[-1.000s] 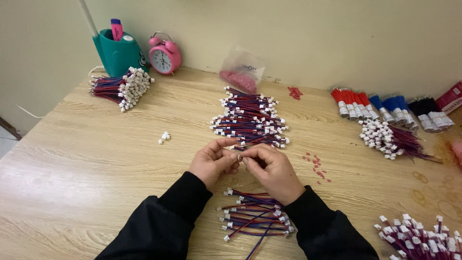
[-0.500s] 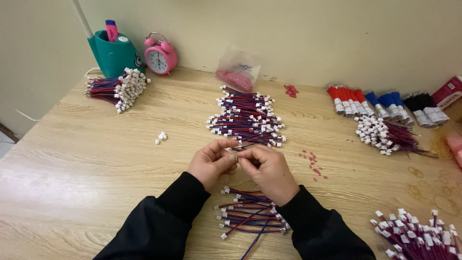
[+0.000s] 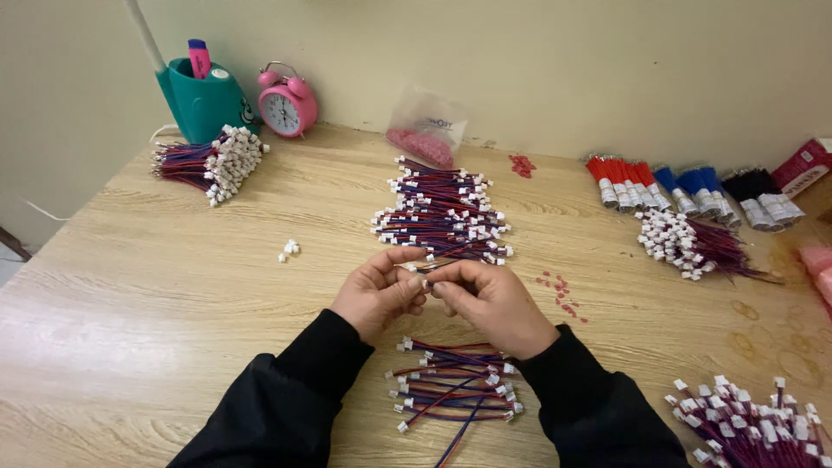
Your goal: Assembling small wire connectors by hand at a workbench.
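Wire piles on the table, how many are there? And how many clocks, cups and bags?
Wire piles: 5 (back left, middle, right, near the sleeves, bottom right corner)
Pink alarm clock: 1
Teal cup: 1
Clear bag: 1
Total: 8

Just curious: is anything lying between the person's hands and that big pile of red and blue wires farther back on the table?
Nothing visible does. The left hand and right hand pinch a small wire piece right at the near edge of the wire pile.

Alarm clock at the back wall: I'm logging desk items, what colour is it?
Pink, with a white dial; the alarm clock shows best in the head view.
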